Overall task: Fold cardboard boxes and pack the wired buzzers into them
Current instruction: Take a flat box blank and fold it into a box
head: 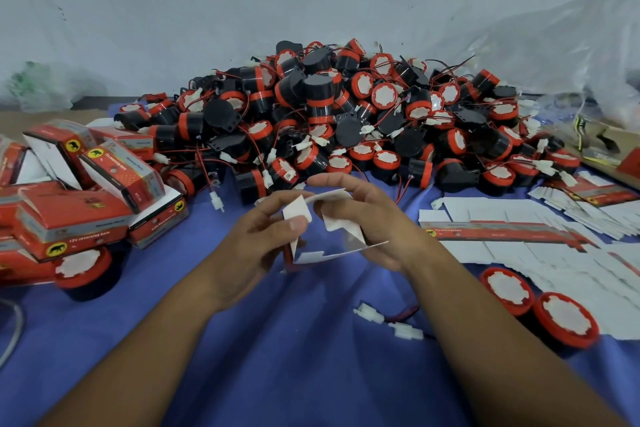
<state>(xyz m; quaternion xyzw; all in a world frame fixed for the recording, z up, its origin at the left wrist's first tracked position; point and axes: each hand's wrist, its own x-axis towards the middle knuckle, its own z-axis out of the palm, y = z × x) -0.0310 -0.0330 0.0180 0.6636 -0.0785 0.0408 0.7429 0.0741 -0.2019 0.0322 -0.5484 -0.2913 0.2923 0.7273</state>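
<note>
Both my hands hold one small cardboard box (318, 255), half folded, white inside showing, above the blue cloth in the middle. My left hand (252, 236) pinches a white flap with thumb and fingers. My right hand (367, 218) curls round the box's right side and top flap. Behind them rises a big heap of black-and-red wired buzzers (346, 114). Two loose buzzers (540, 305) stand at the right, their white connectors (388, 321) lying beside them. Another buzzer (85, 270) stands at the left.
Folded red boxes (79, 198) are piled at the left. Flat unfolded box blanks (540, 236) lie spread at the right. A clear plastic bag (554, 55) sits at the back right. The blue cloth (294, 357) covers the table.
</note>
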